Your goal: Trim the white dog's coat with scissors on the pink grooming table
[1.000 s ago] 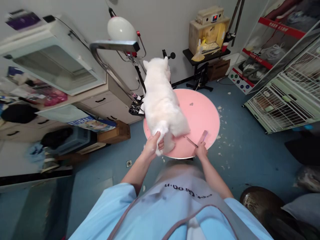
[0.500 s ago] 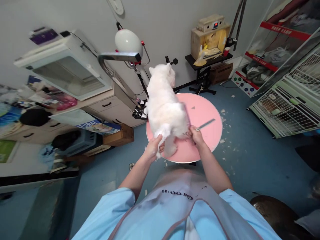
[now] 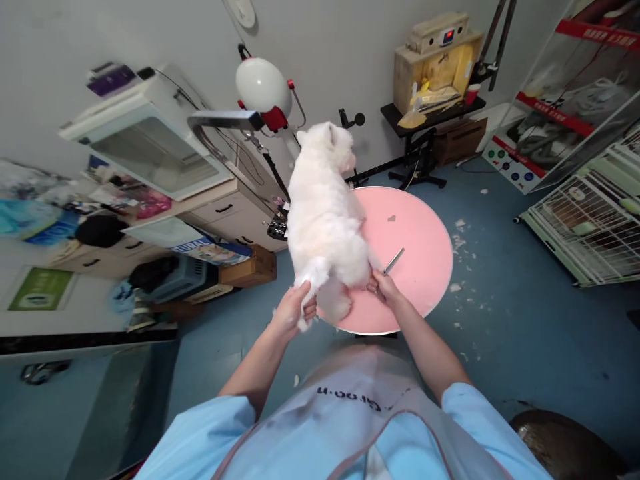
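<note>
left hand [image 3: 294,311] clamped on fluffy white dog's [image 3: 325,220] tail, right hand [image 3: 382,288] gripping slim metal comb [image 3: 393,261], round pink table [image 3: 420,253]

apron [image 3: 350,407]: dark lettering, upside down to the camera, read roughly "Groom" | box [image 3: 210,250] under the cabinet: blue letters "URAL" showed | wooden box [image 3: 440,60] display: red digits, too small to read

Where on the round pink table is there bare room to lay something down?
The round pink table is bare on its right half, between the white dog and the rim. The near-left edge is crowded: the left hand grips the tail, the right hand holds a metal comb.
</note>
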`<action>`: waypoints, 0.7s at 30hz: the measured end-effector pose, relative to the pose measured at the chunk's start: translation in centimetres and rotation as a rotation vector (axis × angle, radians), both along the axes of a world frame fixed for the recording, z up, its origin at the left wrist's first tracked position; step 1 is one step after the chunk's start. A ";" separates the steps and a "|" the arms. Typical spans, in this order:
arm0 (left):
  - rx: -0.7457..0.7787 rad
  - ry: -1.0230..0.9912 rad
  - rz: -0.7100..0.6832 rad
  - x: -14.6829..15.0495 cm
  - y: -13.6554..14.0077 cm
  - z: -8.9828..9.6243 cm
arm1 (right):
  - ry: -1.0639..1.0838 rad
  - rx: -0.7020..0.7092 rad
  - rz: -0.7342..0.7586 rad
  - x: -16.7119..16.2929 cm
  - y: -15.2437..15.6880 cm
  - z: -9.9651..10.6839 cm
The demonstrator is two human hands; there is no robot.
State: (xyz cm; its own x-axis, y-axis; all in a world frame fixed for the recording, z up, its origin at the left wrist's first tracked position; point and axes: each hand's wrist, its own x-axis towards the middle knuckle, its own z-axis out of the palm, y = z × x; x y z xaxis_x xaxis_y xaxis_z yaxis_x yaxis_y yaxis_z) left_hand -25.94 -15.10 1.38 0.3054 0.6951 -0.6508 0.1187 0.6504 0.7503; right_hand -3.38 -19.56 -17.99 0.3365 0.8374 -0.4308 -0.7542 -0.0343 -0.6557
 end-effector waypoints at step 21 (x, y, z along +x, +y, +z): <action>0.470 -0.171 0.167 -1.4 4.5 3.4 | -0.575 -0.474 -0.128 -1.5 -7.3 -5.3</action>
